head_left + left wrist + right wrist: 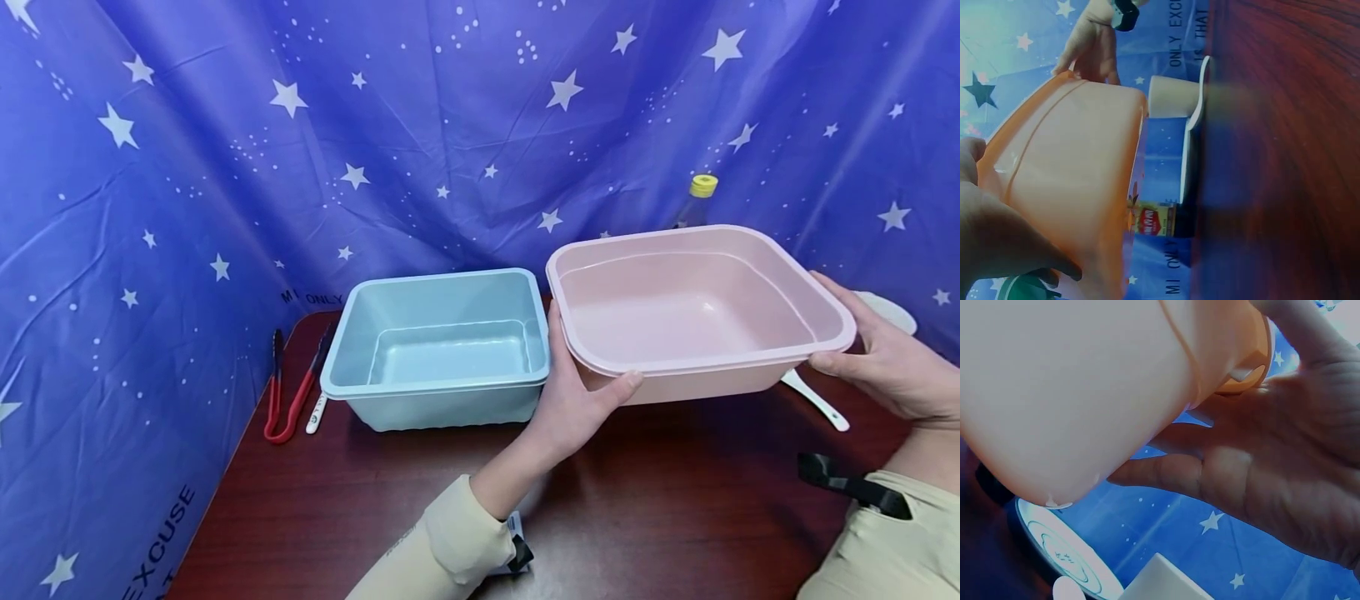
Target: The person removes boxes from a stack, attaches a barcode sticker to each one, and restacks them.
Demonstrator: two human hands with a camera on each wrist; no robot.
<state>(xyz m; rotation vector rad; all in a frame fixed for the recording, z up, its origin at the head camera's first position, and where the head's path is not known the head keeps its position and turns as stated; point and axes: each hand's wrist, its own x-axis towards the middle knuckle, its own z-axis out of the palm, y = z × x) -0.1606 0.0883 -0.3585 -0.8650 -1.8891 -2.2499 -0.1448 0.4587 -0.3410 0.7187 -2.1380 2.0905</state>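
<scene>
1. Head view, two o'clock: the bottle (692,211) is hidden below its neck by the pink tub (712,383).
2. Same view, three o'clock: the right grip (888,358) covers part of a white cup (892,310).
3. Eight o'clock there: the blue tub (450,408) hides one end of a white stick (317,414).
4. Six o'clock: a pale thing (514,525) behind the left sleeve (468,533) is mostly covered.
5. Left wrist view, six o'clock: the label (1152,220) has print too small to read.

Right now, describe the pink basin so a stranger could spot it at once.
Find the dark table before the starry blue curtain. Above its right side, the left hand and right hand hold up the pink basin by its ends. Unlike the blue basin standing beside it, this one is pink and off the table.
</scene>
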